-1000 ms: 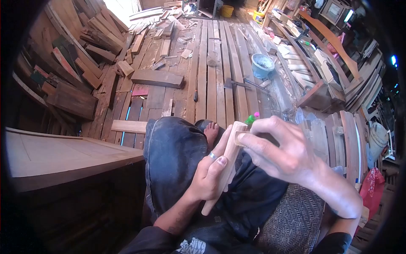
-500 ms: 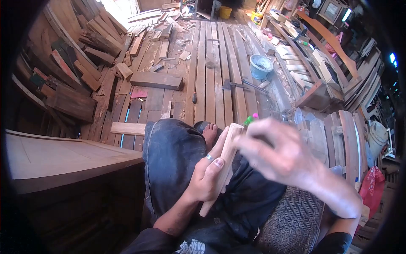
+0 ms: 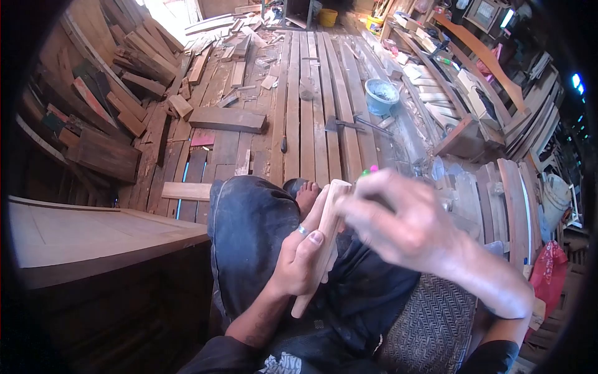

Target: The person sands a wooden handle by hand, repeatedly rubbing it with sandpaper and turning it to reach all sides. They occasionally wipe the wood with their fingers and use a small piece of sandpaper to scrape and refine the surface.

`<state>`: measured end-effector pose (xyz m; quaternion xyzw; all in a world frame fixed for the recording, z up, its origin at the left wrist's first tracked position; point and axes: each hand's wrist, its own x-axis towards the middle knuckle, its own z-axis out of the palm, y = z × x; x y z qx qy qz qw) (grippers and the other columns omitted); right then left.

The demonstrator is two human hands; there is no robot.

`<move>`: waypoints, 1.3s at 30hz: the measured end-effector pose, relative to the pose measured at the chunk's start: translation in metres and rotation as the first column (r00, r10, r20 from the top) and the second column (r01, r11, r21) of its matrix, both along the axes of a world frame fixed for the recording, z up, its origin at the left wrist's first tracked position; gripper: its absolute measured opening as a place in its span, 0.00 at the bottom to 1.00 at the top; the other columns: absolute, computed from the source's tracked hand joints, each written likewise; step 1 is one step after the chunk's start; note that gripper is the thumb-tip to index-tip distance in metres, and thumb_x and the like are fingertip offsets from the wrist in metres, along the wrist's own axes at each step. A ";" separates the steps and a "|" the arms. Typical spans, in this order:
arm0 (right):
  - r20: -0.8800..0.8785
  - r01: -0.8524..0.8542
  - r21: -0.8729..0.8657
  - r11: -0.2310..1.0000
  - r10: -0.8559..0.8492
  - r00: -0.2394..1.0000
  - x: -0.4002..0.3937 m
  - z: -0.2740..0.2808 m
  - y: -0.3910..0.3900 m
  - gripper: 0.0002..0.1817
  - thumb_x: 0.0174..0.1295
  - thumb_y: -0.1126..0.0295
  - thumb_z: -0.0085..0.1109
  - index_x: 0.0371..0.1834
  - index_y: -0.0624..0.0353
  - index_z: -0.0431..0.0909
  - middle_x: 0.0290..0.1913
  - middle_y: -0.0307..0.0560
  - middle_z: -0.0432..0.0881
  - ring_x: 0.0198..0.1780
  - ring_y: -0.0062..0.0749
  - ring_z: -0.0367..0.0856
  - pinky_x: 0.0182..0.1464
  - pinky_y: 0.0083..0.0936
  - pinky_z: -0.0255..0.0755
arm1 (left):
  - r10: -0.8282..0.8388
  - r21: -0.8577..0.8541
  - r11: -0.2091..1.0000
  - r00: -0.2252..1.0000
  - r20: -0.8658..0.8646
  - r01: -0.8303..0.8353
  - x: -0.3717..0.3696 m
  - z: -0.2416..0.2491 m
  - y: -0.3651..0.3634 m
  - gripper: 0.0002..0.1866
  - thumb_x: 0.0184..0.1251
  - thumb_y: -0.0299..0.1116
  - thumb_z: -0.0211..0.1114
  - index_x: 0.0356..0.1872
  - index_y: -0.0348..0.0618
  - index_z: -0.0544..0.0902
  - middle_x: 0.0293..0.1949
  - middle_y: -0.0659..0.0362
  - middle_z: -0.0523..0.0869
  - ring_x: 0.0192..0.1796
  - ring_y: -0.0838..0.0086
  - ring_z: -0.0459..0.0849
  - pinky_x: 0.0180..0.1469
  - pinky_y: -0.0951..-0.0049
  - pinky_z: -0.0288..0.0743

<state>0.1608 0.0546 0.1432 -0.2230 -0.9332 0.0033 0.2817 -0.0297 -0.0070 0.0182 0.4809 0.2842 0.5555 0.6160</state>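
A pale, smooth wooden piece (image 3: 331, 215), long and narrow like a handle, slants upward over my lap. My left hand (image 3: 298, 263), with a ring on one finger, is wrapped around its middle, the thumb lying along the near face. Against the upper end of the wood, my right hand (image 3: 408, 218) is curled, with blurred fingertips at its side. Whatever those fingers hold, if anything, is hidden. Green and pink spots (image 3: 372, 169) show just behind my right hand; what they belong to is covered.
A hammer-like tool (image 3: 342, 125) and a dark-handled tool (image 3: 284, 144) lie on the plank floor (image 3: 293, 93). Beyond is a light blue bucket (image 3: 381, 98). A thick wooden block (image 3: 227, 119) lies ahead left. A wooden panel (image 3: 93, 240) stands at left, stacked boards (image 3: 514, 206) at right.
The wooden piece and both hands appear slightly further left, along with the whole view. My left hand keeps its grip; my right hand stays at the upper end, still blurred.
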 end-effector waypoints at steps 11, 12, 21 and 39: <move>0.028 -0.064 0.017 0.998 0.064 0.998 0.004 -0.003 0.000 0.14 0.58 0.77 0.74 0.48 0.61 0.85 0.42 0.43 0.80 0.36 0.33 0.88 0.33 0.31 0.87 | -0.043 -0.092 0.995 0.998 0.046 0.047 0.003 0.005 -0.002 0.42 0.86 0.49 0.48 0.90 0.34 0.51 0.71 0.50 0.79 0.45 0.77 0.80 0.47 0.76 0.76; 0.013 -0.027 0.032 0.999 0.026 1.000 0.004 0.007 0.005 0.15 0.58 0.77 0.75 0.48 0.61 0.85 0.42 0.42 0.80 0.36 0.33 0.88 0.34 0.31 0.87 | -0.055 -0.119 0.991 0.998 0.033 0.059 0.002 0.007 -0.004 0.43 0.85 0.50 0.49 0.89 0.33 0.51 0.73 0.49 0.77 0.49 0.75 0.79 0.51 0.74 0.76; 0.003 0.021 0.049 0.999 -0.021 1.000 0.002 0.008 0.004 0.13 0.61 0.76 0.74 0.48 0.61 0.84 0.41 0.44 0.80 0.38 0.32 0.88 0.35 0.28 0.88 | -0.037 -0.112 0.993 0.998 -0.055 0.031 -0.001 0.013 -0.004 0.47 0.82 0.56 0.49 0.89 0.33 0.50 0.69 0.46 0.80 0.54 0.72 0.84 0.55 0.71 0.79; 0.067 -0.106 0.047 0.993 0.103 0.992 0.000 -0.008 0.002 0.15 0.59 0.77 0.75 0.49 0.61 0.85 0.40 0.43 0.80 0.35 0.30 0.87 0.32 0.28 0.88 | -0.037 -0.107 0.994 0.999 -0.027 0.034 -0.002 0.008 -0.002 0.46 0.83 0.54 0.50 0.89 0.34 0.51 0.74 0.47 0.77 0.50 0.75 0.83 0.48 0.74 0.79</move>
